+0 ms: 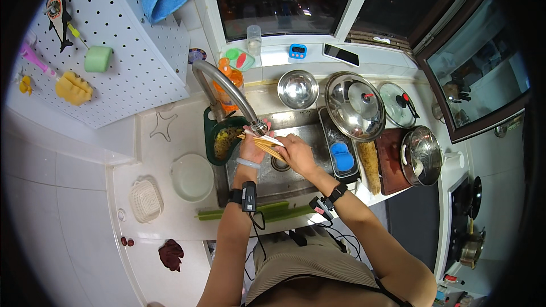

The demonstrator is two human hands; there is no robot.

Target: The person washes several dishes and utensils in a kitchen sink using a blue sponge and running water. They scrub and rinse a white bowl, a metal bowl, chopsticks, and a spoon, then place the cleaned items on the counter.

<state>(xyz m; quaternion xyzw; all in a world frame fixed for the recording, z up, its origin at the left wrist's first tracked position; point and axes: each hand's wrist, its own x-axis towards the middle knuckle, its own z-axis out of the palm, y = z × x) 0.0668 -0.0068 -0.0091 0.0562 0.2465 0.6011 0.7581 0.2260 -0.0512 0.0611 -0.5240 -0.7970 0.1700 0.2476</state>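
Observation:
My right hand (298,153) grips a bundle of wooden chopsticks (268,148) over the sink (294,181). A slim white object (273,139) lies along the bundle; its kind is unclear. Palm up, my left hand (252,147) is under the far ends of the chopsticks, just below the mouth of the metal faucet (230,87). Part of its fingers is hidden behind the spout, so how firmly it holds them is unclear. Left of that hand, a green sink strainer basket (210,147) contains yellow and brown scraps.
Green stalks (273,211) lie along the sink's front edge. At its right are a black tray (326,125) with a blue sponge (342,156), a long root vegetable (370,166), a cutting board (390,170) and a steel pot (428,153). A pale bowl (192,178) stands left.

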